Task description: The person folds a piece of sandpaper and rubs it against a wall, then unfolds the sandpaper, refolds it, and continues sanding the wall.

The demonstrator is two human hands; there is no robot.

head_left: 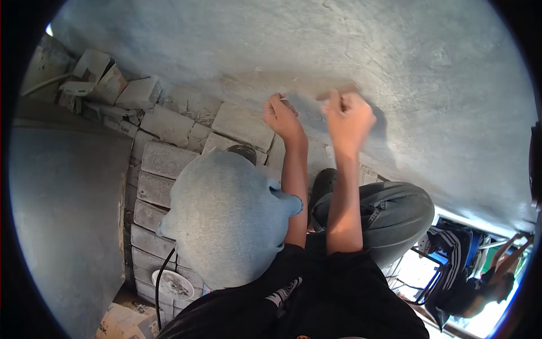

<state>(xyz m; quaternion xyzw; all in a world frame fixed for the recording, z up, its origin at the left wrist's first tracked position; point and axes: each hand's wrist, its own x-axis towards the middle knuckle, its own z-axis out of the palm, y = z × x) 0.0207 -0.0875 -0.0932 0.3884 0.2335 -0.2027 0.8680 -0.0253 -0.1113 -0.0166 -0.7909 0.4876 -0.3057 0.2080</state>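
My right hand [350, 120] is closed close against a grey plastered wall [440, 85], slightly smeared by motion. A flat reddish-brown piece [345, 90] shows at its fingers, its kind unclear. Beside it on the left, my left hand [282, 117] has its fingers curled in near the wall's lower part; what they hold, if anything, is hidden. Between the hands and to their left, the wall has a brownish patch [248, 80]. Below my left hand, a rounded bulge of pale blue-grey cloth [226, 209] covers the space over my left leg.
Grey paving blocks [164, 161] cover the ground, with broken blocks [138, 92] piled at the upper left. A large grey panel [68, 214] stands left. Below lie a round whitish dish [174, 284], a black cable [161, 277] and a cardboard box [121, 322]. Another person [480, 291] is at lower right.
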